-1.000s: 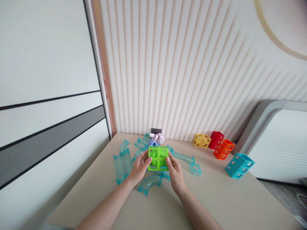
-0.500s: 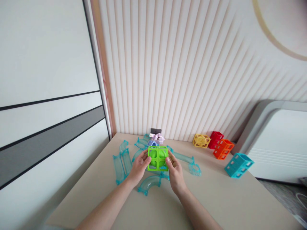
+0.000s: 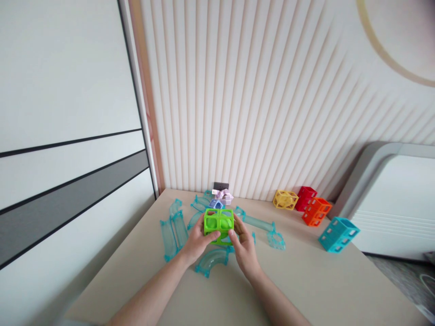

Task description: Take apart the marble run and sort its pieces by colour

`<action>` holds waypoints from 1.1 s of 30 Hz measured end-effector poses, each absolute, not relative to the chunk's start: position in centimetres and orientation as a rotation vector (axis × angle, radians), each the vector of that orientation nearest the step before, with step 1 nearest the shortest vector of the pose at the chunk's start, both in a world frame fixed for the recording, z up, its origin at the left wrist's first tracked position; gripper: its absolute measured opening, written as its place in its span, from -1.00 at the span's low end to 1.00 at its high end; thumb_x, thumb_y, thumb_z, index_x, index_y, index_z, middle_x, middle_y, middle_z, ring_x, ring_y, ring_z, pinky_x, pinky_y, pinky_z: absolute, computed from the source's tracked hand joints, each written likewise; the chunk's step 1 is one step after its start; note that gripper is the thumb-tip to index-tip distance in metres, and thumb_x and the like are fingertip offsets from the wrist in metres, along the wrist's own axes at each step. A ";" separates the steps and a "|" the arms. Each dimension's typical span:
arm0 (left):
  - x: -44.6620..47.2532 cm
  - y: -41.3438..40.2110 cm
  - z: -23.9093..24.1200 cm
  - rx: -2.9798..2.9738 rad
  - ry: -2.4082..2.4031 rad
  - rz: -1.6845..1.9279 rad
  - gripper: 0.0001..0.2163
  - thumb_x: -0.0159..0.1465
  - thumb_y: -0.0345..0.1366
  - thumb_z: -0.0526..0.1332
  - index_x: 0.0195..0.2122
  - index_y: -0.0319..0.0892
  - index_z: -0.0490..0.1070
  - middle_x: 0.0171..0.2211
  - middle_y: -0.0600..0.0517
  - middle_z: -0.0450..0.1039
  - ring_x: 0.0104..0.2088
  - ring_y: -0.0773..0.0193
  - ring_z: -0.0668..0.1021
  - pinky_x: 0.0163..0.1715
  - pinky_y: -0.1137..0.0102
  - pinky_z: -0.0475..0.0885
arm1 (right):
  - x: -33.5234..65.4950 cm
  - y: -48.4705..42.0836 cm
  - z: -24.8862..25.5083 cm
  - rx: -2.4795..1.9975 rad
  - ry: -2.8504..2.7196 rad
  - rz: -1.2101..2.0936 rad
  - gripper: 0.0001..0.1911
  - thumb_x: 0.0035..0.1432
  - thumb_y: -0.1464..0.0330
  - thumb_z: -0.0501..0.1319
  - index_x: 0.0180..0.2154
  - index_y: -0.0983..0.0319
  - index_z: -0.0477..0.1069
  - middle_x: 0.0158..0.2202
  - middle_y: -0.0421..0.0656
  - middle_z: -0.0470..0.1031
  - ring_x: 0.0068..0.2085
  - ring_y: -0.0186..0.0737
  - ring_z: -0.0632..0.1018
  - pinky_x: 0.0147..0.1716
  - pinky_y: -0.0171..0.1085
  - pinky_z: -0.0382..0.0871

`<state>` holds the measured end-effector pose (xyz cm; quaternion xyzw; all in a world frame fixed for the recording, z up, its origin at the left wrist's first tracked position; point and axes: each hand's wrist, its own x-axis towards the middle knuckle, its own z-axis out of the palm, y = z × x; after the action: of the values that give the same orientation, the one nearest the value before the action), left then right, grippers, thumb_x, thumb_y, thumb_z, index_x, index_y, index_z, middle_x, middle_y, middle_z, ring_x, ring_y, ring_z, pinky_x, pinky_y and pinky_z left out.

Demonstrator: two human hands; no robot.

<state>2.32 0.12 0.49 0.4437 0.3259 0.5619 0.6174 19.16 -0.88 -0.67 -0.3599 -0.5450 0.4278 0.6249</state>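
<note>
A bright green open-framed toy block (image 3: 219, 222), with rounded shapes inside its windows, is held up over the table between both hands. My left hand (image 3: 197, 240) grips its left side, the thumb lying across the lower front. On the right side my right hand (image 3: 245, 246) has its thumb against the front and its fingers behind. Below the block lies a curved translucent blue track piece (image 3: 212, 260). Just beyond it are a small blue block (image 3: 216, 203) and some pale purple pieces (image 3: 223, 196), partly overlapping each other.
Straight translucent blue track pieces (image 3: 173, 233) lie at the left, and another long track piece (image 3: 260, 223) at the right. Yellow (image 3: 285, 199), red (image 3: 306, 198), orange (image 3: 316, 211) and teal blocks (image 3: 339, 234) stand along the table's right side. A ribbed wall (image 3: 238, 113) rises behind the table (image 3: 295, 276).
The green block has tilted, so its top now shows along with its front, and it has shifted slightly left. Both thumbs have moved lower and closer together on it.
</note>
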 end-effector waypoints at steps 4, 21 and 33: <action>2.3 0.4 0.4 1.107 0.766 1.363 -0.41 0.02 -0.25 0.53 0.04 -0.08 0.32 -0.05 -0.03 0.58 -0.05 0.06 0.63 -0.06 0.26 0.52 | 19.4 -0.8 -1.5 -0.893 -1.337 0.813 -0.41 0.27 0.12 0.28 0.26 0.12 0.30 0.23 0.00 0.44 0.20 0.00 0.48 0.19 0.02 0.37; 2.5 0.4 1.0 1.061 0.831 1.450 -0.42 0.00 -0.18 0.53 0.03 -0.08 0.37 -0.08 -0.02 0.61 -0.07 0.03 0.64 -0.07 0.23 0.53 | 19.7 -1.3 -1.5 -0.975 -1.523 0.534 -0.42 0.29 0.20 0.25 0.28 0.12 0.22 0.25 0.01 0.37 0.23 0.03 0.42 0.22 0.05 0.32; 2.7 0.7 0.6 0.839 0.872 1.491 -0.50 0.00 -0.17 0.53 -0.06 -0.15 0.45 -0.19 0.00 0.64 -0.25 0.17 0.66 -0.30 0.37 0.54 | 19.4 -1.7 -1.6 -0.983 -1.716 0.398 -0.45 0.30 0.21 0.24 0.28 0.09 0.24 0.24 0.02 0.36 0.27 0.04 0.39 0.24 0.04 0.32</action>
<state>2.72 0.74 0.56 0.3578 0.3720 0.6363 0.5734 19.35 -1.72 -1.59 -0.4124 -0.7197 0.1670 0.5330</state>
